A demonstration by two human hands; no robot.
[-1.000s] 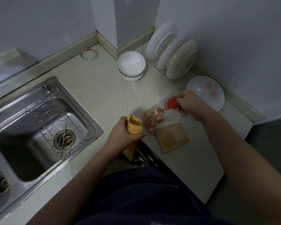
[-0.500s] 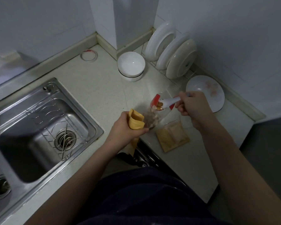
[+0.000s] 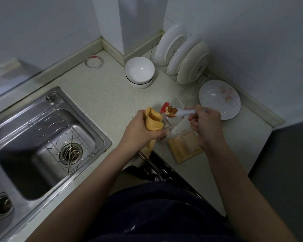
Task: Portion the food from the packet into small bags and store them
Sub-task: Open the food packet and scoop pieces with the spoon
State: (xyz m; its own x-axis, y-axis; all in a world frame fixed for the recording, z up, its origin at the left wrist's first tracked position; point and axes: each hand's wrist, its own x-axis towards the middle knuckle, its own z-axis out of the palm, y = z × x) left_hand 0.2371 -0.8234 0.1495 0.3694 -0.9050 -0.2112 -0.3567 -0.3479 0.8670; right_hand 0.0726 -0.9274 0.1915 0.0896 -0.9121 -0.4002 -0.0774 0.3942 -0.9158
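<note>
1. Over the counter (image 3: 101, 95), just right of the sink (image 3: 42, 137), the left hand (image 3: 140, 130) is wrapped tight around a yellow-brown small bag (image 3: 153, 120), whose open mouth faces up above the fist.
2. Right of the sink and further out, the right hand (image 3: 205, 123) pinches the handle of a white spoon (image 3: 182, 112); its bowl carries a heap of nuts (image 3: 171, 110).
3. That spoonful hangs just right of the small bag's mouth, above a clear packet (image 3: 173, 124) with a red strip, which stands between the two hands.
4. Whether the left hand also grips the packet I cannot tell; its clear film is hard to trace.
5. More yellow-brown bags (image 3: 184, 147) lie flat on the counter beneath the right wrist, partly hidden.
</note>
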